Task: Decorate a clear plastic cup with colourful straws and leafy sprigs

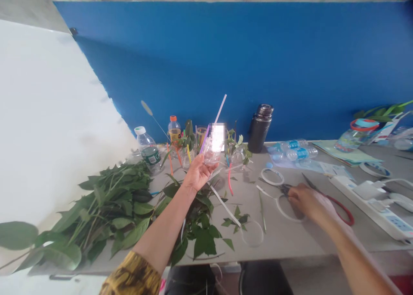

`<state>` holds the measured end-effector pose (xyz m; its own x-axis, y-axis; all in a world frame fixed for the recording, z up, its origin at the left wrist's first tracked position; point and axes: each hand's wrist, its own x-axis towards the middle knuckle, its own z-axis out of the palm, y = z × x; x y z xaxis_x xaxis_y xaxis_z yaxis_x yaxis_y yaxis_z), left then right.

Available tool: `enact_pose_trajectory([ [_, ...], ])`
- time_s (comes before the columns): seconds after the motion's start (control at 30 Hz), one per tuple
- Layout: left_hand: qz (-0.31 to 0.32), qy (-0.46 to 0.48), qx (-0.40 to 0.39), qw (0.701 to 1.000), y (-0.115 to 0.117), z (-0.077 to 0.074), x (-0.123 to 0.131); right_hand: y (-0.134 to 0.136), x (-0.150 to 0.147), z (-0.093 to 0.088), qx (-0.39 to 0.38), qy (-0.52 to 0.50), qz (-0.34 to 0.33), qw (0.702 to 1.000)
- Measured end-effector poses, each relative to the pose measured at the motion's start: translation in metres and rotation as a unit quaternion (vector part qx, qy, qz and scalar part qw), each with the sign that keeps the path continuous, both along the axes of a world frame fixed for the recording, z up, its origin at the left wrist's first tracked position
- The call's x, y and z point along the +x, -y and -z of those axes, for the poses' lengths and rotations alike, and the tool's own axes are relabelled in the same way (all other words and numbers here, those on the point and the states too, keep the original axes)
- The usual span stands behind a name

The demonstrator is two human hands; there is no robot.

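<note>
The left grip (198, 173) is curling around the base of a light, thin-walled clear plastic cup (212, 156), holding it above the worktop (284, 239) with a purple drinking straw (204, 139) standing in it; it is likely denting easily, so the base suits holding. The right grip (305, 202) is resting just beside red-handled scissors (346, 217), and whether it is pinching anything cannot be told.

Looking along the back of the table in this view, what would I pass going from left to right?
white-capped plastic bottle → orange-capped bottle → black flask → two lying water bottles → red-rimmed clear jar
</note>
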<state>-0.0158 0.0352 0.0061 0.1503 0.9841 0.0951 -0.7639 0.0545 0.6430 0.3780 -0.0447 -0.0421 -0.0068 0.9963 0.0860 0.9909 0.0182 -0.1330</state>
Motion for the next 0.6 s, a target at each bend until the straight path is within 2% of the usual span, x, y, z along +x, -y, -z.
enact_pose_trajectory([
  [0.13,0.001,0.005,-0.006,1.0,-0.001,0.0,0.0,0.009,0.006,-0.006,0.057,-0.085,-0.062,0.993],
  [0.3,-0.003,0.001,-0.01,1.0,-0.003,0.001,0.001,0.015,0.005,-0.015,0.023,-0.242,-0.052,0.969],
  [0.43,-0.002,-0.004,-0.009,1.0,-0.001,0.0,0.001,0.017,-0.013,-0.022,0.008,-0.247,-0.044,0.968],
  [0.6,0.006,-0.018,-0.006,1.0,0.001,-0.003,0.001,0.027,-0.032,-0.027,-0.024,-0.21,-0.087,0.974],
])
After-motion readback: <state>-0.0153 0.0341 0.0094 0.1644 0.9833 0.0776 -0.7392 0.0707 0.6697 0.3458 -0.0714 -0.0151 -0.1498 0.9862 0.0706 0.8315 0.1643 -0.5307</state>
